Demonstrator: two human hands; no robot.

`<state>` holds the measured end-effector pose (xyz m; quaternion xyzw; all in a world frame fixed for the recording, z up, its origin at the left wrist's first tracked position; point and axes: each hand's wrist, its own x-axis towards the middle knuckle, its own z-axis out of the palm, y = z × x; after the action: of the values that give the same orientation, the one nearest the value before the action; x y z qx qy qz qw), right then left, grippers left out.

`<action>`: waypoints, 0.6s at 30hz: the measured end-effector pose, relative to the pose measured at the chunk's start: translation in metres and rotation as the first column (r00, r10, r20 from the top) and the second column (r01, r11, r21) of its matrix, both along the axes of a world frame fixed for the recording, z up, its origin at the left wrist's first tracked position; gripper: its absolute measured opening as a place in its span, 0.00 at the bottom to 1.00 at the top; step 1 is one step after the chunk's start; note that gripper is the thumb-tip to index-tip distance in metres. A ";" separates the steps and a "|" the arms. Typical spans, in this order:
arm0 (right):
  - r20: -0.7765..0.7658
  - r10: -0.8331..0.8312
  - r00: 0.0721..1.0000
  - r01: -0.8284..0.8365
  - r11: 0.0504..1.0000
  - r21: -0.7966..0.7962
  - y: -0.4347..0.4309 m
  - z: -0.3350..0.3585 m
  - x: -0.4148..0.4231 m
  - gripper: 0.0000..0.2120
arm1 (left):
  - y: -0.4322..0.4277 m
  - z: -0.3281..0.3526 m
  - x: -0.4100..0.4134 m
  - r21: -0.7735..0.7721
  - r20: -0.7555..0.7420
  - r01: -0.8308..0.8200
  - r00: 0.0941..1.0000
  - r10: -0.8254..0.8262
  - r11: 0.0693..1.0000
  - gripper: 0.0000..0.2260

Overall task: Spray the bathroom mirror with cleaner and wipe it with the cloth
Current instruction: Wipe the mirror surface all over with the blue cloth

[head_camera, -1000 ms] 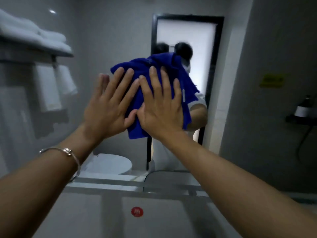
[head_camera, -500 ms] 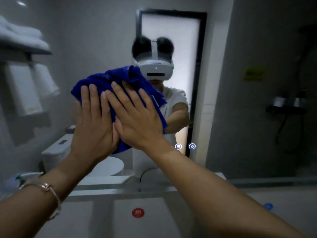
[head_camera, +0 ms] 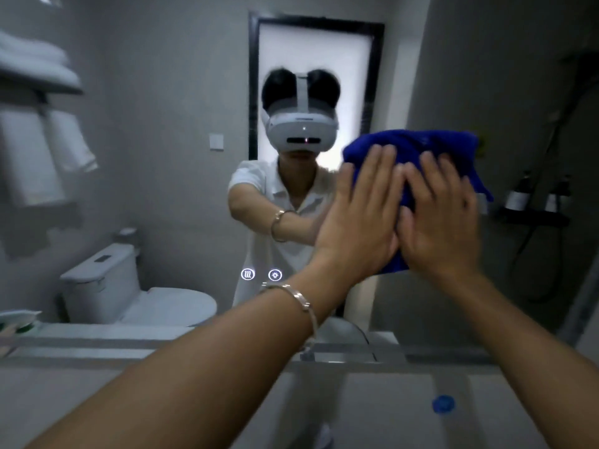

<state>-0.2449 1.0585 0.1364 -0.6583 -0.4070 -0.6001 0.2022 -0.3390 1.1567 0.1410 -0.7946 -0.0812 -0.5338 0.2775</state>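
Note:
A bunched blue cloth (head_camera: 421,144) lies flat against the bathroom mirror (head_camera: 168,163), right of the middle. My left hand (head_camera: 359,222), a bracelet on its wrist, presses on the cloth's left part with straight fingers. Beside it my right hand (head_camera: 444,218) presses on the cloth's right part, fingers spread. The two hands touch side by side. Much of the cloth is hidden behind them. No spray bottle is visible.
The mirror reflects a person in a white headset, a toilet (head_camera: 129,293), towels on a rack (head_camera: 35,131) at left and a dark shelf with bottles (head_camera: 534,205) at right. Two lit touch icons (head_camera: 261,274) sit low on the glass. A ledge (head_camera: 97,345) runs below.
Both hands have slid the cloth across the mirror from the left-centre to the right, slightly lower, still pressed flat on it. The reflected head is now uncovered.

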 end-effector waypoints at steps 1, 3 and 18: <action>-0.033 -0.018 0.999 0.018 1.000 0.012 -0.017 -0.004 0.015 0.26 | -0.018 0.000 0.015 0.013 -0.043 -0.007 0.999 0.008 1.000 0.27; -0.075 -0.053 0.996 0.056 0.997 0.044 -0.047 -0.012 0.039 0.26 | -0.049 -0.003 0.039 0.043 -0.137 -0.035 0.990 0.040 0.998 0.26; -0.101 -0.032 0.994 0.053 0.974 0.219 0.006 0.095 -0.005 0.29 | 0.012 0.127 -0.015 0.369 -0.055 -0.154 0.981 0.187 0.917 0.29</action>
<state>-0.2502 1.0648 0.2310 -0.6687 -0.3131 -0.6131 0.2809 -0.3540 1.1691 0.2682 -0.7426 -0.0378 -0.4776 0.4680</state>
